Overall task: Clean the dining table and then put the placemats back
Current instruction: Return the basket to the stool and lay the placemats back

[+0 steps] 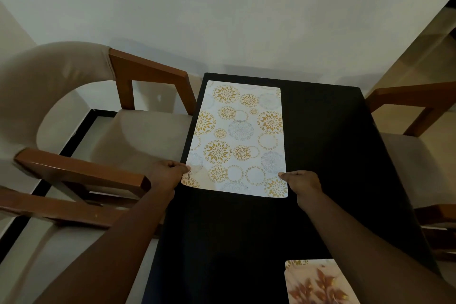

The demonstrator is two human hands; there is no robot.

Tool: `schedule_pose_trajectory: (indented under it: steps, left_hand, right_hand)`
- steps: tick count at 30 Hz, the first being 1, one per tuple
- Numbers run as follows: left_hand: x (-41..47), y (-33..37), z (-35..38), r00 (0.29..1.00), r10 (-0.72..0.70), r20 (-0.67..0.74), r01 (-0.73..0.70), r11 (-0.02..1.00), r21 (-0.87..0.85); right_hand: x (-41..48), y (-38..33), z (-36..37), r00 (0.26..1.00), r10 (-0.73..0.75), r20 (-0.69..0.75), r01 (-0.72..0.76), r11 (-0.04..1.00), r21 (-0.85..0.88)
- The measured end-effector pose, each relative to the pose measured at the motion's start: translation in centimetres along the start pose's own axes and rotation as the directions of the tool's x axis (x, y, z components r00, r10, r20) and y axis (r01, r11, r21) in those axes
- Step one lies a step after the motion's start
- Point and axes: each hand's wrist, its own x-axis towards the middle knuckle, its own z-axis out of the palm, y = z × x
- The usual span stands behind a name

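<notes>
On the far half of the dark dining table (246,229) lies a white placemat (238,140) printed with gold and grey flower rings, its long sides running away from the person and its left edge close along the table's left edge. It looks flat on the surface, though whether the near end is fully down cannot be told.

Both hands are on its near end. The left hand (170,173) is closed in a pinch at the near left corner, thumb on top of the mat by the printed brand mark. The right hand (302,181) is likewise curled, fingertips meeting the mat's right edge just above the near right corner; whether it grips or only presses the edge cannot be told.

Nearer the person, at the table's near right, the corner of a 2nd placemat (318,281) with a reddish leaf pattern shows, partly cut off by the frame and overlapped by the right forearm.

As a judgement: the bare dark top carries no visible crumbs or cloth, so the cleaning seems done and the replacing stage is under way. With 1 mat being squared up and 1 more apparently laid, what remains is letting go here and setting any further mats, whose number cannot be seen.

Cushioned wooden chairs stand either side: 1 chair (138,136) at the left, another chair (417,155) at the right, against a pale wall (222,7).
</notes>
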Motion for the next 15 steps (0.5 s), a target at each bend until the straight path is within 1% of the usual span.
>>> schedule_pose_trajectory:
  steps: [2,6,15]
  left_hand:
    - [-0.19,0.06,-0.04,1.000,0.021,-0.002,-0.021,1.000,0.014]
    - [-0.23,0.17,0.08,1.000,0.027,-0.007,-0.027,1.000,0.013]
    - [0.43,-0.63,0.18,0.999,0.033,-0.019,-0.032,0.999,0.032]
  right_hand:
    - [-0.09,-0.02,-0.03,1.000,-0.011,-0.001,0.011,1.000,0.009]
    - [-0.18,0.27,0.02,0.999,-0.033,-0.018,0.032,0.999,-0.017]
    - [-0.40,0.00,-0.08,0.999,-0.041,-0.004,0.041,0.997,-0.071]
